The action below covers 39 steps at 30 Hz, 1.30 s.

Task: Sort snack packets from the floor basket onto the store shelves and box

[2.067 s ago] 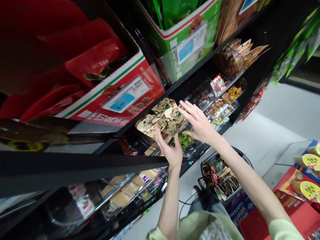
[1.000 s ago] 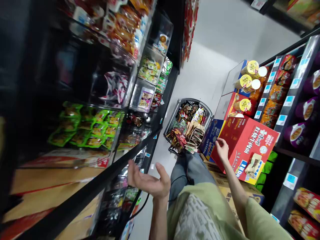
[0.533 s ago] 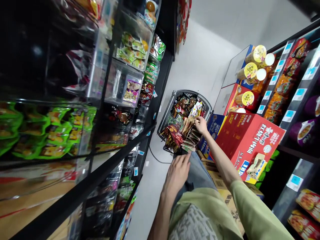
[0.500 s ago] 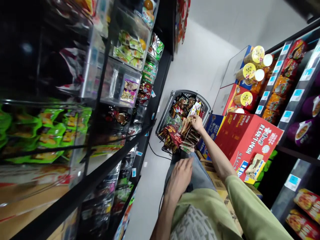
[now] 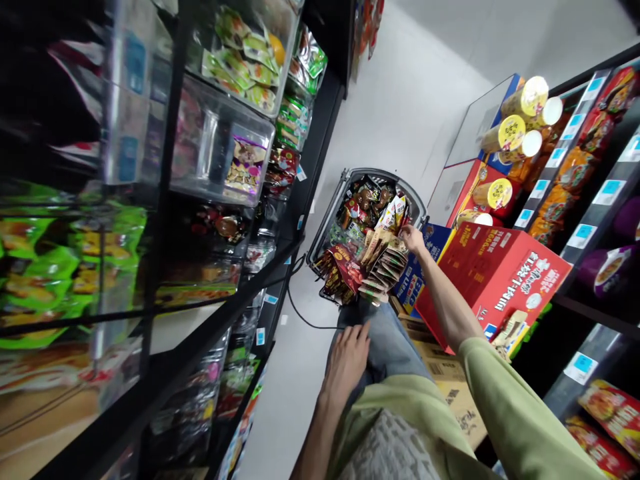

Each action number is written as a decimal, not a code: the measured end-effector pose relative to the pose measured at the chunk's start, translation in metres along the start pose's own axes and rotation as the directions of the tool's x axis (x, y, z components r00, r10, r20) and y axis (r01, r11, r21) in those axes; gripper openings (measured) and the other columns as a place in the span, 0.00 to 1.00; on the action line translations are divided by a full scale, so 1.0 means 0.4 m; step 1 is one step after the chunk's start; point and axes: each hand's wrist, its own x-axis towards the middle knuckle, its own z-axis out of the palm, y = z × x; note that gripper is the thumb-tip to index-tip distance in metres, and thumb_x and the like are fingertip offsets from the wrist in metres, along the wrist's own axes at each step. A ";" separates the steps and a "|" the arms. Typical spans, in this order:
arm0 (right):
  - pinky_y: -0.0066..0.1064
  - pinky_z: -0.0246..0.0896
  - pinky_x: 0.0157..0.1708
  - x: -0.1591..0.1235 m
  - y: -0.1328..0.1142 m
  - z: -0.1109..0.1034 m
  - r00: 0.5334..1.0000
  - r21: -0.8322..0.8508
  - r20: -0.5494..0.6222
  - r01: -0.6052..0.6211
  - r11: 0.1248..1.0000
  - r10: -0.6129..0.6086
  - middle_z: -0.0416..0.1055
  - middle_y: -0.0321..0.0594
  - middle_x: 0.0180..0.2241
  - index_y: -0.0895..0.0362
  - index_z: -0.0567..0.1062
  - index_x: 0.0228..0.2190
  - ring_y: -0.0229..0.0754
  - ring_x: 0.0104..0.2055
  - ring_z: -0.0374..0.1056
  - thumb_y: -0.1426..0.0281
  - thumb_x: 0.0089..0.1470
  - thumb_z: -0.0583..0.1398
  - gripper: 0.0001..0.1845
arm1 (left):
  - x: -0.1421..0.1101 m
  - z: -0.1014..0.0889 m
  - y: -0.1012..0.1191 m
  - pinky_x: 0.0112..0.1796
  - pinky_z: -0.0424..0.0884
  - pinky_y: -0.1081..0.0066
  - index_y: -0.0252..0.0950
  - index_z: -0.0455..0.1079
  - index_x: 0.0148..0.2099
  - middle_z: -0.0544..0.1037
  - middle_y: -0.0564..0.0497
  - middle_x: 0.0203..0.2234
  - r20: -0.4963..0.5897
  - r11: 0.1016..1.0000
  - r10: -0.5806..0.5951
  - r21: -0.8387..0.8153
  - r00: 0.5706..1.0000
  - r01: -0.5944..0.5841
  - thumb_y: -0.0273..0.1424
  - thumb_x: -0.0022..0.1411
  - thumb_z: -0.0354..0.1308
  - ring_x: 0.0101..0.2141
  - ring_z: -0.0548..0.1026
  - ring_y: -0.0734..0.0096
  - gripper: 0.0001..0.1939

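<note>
My right hand [image 5: 413, 238] reaches down to the shopping basket [image 5: 345, 181] on the floor, its fingers closed on the top of a fanned stack of tan snack packets [image 5: 384, 261]. Dark red packets [image 5: 341, 270] lie beside that stack in the basket. My left hand [image 5: 347, 359] hangs by my thigh, palm down, fingers loosely spread and holding nothing. A pale green sleeve covers my right arm.
A black shelf unit [image 5: 210, 300] with clear bins of snack bags runs along the left. A red carton [image 5: 500, 280], a blue box [image 5: 417, 273], brown cartons and yellow-lidded cups [image 5: 515, 127] stand to the right before another shelf. White floor [image 5: 395, 113] stretches ahead.
Both hands left the tan packets on the upper shelf. My view swung down to the floor; my right hand reached into the basket and took hold of the tan packets, while my left hand dropped.
</note>
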 end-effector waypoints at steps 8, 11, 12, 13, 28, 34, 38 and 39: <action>0.53 0.60 0.68 0.030 -0.048 0.031 0.872 -0.158 0.222 0.473 0.867 -0.436 0.70 0.51 0.66 0.59 0.70 0.64 0.56 0.67 0.65 0.83 0.46 0.64 0.43 | 0.040 -0.010 0.008 0.50 0.74 0.58 0.34 0.66 0.68 0.80 0.42 0.51 0.004 0.999 0.011 -0.044 1.000 -0.010 0.29 0.78 0.49 0.49 0.78 0.57 0.20; 0.56 0.55 0.71 0.065 -0.123 0.071 0.761 -0.305 0.392 0.638 0.707 -0.517 0.64 0.49 0.70 0.56 0.69 0.66 0.57 0.71 0.59 0.87 0.45 0.63 0.46 | 0.056 -0.018 0.016 0.49 0.74 0.58 0.34 0.66 0.68 0.80 0.42 0.51 -0.005 0.998 0.012 -0.061 1.000 -0.012 0.30 0.78 0.49 0.49 0.78 0.56 0.21; 0.55 0.57 0.70 0.076 -0.148 0.087 0.720 -0.379 0.472 0.687 0.620 -0.509 0.64 0.48 0.70 0.55 0.69 0.65 0.56 0.71 0.60 0.87 0.47 0.63 0.45 | 0.061 -0.016 0.016 0.49 0.75 0.58 0.34 0.66 0.68 0.80 0.42 0.50 -0.009 0.998 0.012 -0.066 1.000 -0.013 0.30 0.78 0.49 0.49 0.78 0.56 0.21; 0.53 0.60 0.68 0.085 -0.172 0.105 0.688 -0.445 0.548 0.721 0.531 -0.476 0.66 0.47 0.69 0.54 0.71 0.63 0.56 0.70 0.62 0.87 0.48 0.63 0.42 | 0.066 -0.012 0.016 0.49 0.75 0.58 0.34 0.66 0.68 0.80 0.42 0.50 -0.011 0.997 0.014 -0.074 1.000 -0.015 0.29 0.77 0.50 0.49 0.78 0.56 0.21; 0.36 0.71 0.47 0.074 -0.197 0.120 0.601 -0.505 0.715 0.798 0.330 -0.359 0.83 0.42 0.38 0.53 0.82 0.36 0.44 0.43 0.77 0.81 0.53 0.61 0.15 | 0.069 0.043 -0.013 0.49 0.74 0.59 0.35 0.67 0.66 0.81 0.43 0.50 -0.013 0.995 0.045 -0.086 0.999 -0.046 0.27 0.77 0.50 0.49 0.78 0.58 0.19; 0.36 0.68 0.47 0.069 -0.193 0.037 0.530 -0.496 0.754 0.846 0.193 -0.387 0.83 0.48 0.41 0.58 0.83 0.43 0.48 0.46 0.77 0.81 0.56 0.61 0.16 | 0.074 0.043 -0.034 0.49 0.74 0.60 0.37 0.67 0.66 0.80 0.44 0.50 -0.011 0.995 0.017 -0.098 1.000 -0.018 0.29 0.78 0.49 0.49 0.78 0.59 0.19; 0.36 0.66 0.43 0.100 -0.193 -0.019 0.565 -0.521 0.733 0.824 0.223 -0.379 0.83 0.46 0.41 0.56 0.82 0.49 0.48 0.43 0.77 0.81 0.59 0.59 0.20 | 0.073 0.050 -0.041 0.50 0.73 0.60 0.37 0.67 0.66 0.80 0.44 0.50 -0.001 0.993 0.012 -0.118 1.000 -0.012 0.30 0.78 0.48 0.50 0.77 0.59 0.19; 0.37 0.66 0.43 0.111 -0.188 -0.035 0.587 -0.513 0.713 0.810 0.284 -0.385 0.83 0.45 0.40 0.55 0.82 0.49 0.48 0.43 0.77 0.80 0.59 0.60 0.20 | 0.072 0.050 -0.042 0.50 0.73 0.60 0.37 0.67 0.66 0.80 0.44 0.50 -0.002 0.992 0.013 -0.124 1.000 -0.013 0.30 0.78 0.47 0.50 0.77 0.59 0.19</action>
